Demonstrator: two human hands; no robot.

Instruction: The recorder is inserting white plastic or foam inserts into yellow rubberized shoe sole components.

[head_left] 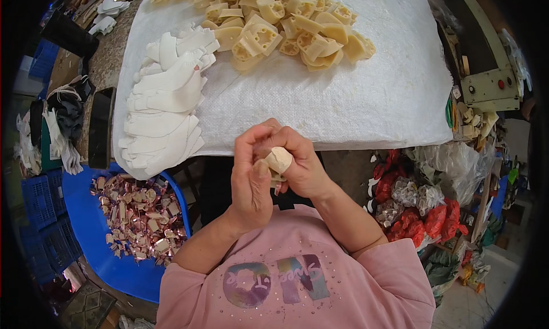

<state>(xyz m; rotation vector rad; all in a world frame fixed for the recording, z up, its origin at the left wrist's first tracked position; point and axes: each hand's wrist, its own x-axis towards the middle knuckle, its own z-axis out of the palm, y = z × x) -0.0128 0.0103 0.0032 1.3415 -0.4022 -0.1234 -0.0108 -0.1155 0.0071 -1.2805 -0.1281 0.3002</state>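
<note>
My two hands are closed together in front of my chest, just off the table's near edge. Between them is a small pale piece (pixel 277 179), mostly hidden by my fingers. The fingers of my left hand (pixel 251 183) curl round it, the thumb pressing from the near side. My right hand (pixel 303 169) grips it from the other side, its thumb wearing a cream-coloured wrap (pixel 279 159). Beyond them, a heap of cream moulded plastic pieces (pixel 257 37) with hollow, ribbed ends lies on the table. Overlapping flat white cut pieces (pixel 166 94) spread along the left side.
A white woven sheet covers the table (pixel 320 108). At lower left, a blue basin (pixel 103 243) holds many shiny pink-and-beige pieces (pixel 143 217). A black phone (pixel 102 126) lies left of the table. On the right are red plastic bags (pixel 409 226) and a machine control box (pixel 490 88).
</note>
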